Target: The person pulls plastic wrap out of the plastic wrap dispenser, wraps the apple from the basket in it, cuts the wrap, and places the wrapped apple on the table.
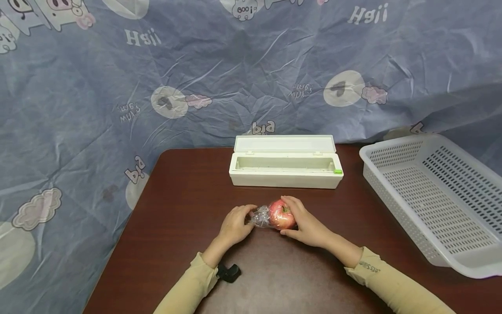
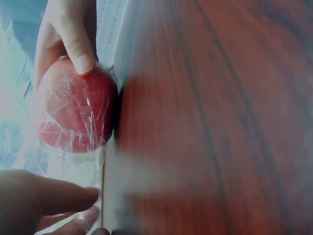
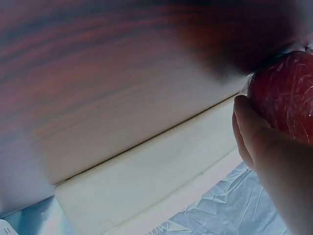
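Note:
A red apple (image 1: pixel 280 214) wrapped in clear cling film sits on the brown table, in front of the white box. My right hand (image 1: pixel 307 223) grips it from the right, fingers on the far side and thumb on the near side. To its left, a loose bunch of film (image 1: pixel 260 216) sticks out from the apple. My left hand (image 1: pixel 234 224) holds this bunch between thumb and fingers. In the left wrist view the film clings tightly over the apple (image 2: pixel 80 105), with the right thumb pressed on it. Only part of the apple (image 3: pixel 288 90) shows in the right wrist view.
Behind the hands stands a long white box (image 1: pixel 286 180) with its lid up and a green piece at its right end. A white perforated basket (image 1: pixel 396 205) is at the right. Patterned blue-grey cloth (image 1: pixel 243 87) hangs behind the table (image 1: pixel 188 187).

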The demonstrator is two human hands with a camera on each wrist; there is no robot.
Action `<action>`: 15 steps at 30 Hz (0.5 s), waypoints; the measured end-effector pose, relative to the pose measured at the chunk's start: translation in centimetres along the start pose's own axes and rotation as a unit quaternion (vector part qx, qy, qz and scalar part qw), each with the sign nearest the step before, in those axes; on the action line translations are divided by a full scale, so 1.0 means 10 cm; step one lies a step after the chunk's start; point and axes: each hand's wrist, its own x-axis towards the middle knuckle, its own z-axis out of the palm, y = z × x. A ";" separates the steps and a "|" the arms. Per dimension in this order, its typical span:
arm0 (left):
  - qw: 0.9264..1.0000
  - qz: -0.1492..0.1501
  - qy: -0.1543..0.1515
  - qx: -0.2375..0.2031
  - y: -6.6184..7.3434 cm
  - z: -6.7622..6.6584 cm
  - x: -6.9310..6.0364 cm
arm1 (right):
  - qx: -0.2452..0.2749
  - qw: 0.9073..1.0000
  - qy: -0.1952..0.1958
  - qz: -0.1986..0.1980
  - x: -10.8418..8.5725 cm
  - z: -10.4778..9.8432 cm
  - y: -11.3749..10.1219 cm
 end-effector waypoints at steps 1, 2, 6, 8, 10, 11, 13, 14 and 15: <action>1.000 -0.025 -0.004 -0.013 0.03 -0.01 0.01 | -0.001 1.000 0.004 -0.004 0.00 0.00 0.00; 0.999 -0.044 -0.004 -0.032 0.03 0.01 0.02 | -0.002 1.000 0.007 -0.006 0.00 0.00 0.00; 0.985 -0.111 0.008 -0.128 0.06 0.09 0.04 | -0.001 1.000 0.018 -0.009 0.00 0.01 -0.01; 0.973 -0.133 0.020 -0.186 0.10 0.12 0.05 | 0.001 1.000 0.020 -0.004 0.00 0.01 -0.01; 0.957 -0.145 0.033 -0.250 0.14 0.16 0.05 | 0.001 1.000 0.021 0.001 -0.01 0.01 -0.01; 0.946 -0.150 0.039 -0.284 0.16 0.18 0.06 | 0.002 1.000 0.021 0.003 -0.01 0.01 -0.01; 0.922 -0.152 0.054 -0.351 0.20 0.22 0.06 | 0.003 1.000 0.021 0.005 0.00 0.00 0.00; 0.907 -0.152 0.061 -0.388 0.22 0.23 0.07 | 0.004 1.000 0.020 0.006 0.00 0.00 0.00; 0.891 -0.152 0.066 -0.423 0.25 0.24 0.07 | 0.004 1.000 0.021 0.006 0.00 0.00 0.00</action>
